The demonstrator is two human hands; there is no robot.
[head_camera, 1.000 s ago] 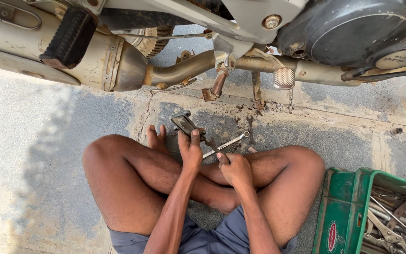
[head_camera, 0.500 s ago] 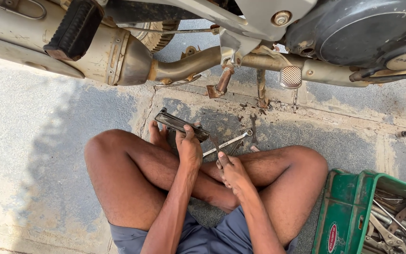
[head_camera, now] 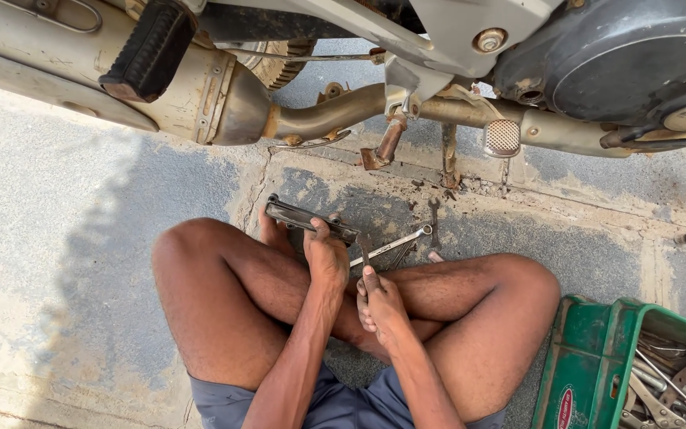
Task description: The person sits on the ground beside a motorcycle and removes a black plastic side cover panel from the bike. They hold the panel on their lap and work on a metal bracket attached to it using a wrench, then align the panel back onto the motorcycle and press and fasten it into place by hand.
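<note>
I sit cross-legged on the concrete beside a motorcycle. My left hand point(head_camera: 325, 256) grips a dark metal bar-shaped part point(head_camera: 303, 218) that lies crosswise over my left foot. My right hand point(head_camera: 380, 300) rests on my crossed ankles and holds a thin dark tool point(head_camera: 364, 251) upright between thumb and fingers. A long silver wrench point(head_camera: 395, 243) lies on the ground just beyond both hands, with a smaller spanner point(head_camera: 433, 222) past it.
The motorcycle's exhaust pipe point(head_camera: 200, 95), black footrest point(head_camera: 148, 52), stand point(head_camera: 387, 143) and engine cover point(head_camera: 621, 59) hang above my knees. A green crate point(head_camera: 589, 357) with several tools stands by my right knee. A small bolt point(head_camera: 683, 238) lies far right.
My left hand has turned the dark bar-shaped part from angled to lying more level across my foot. My right hand shifted slightly lower and now pinches the thin tool upright.
</note>
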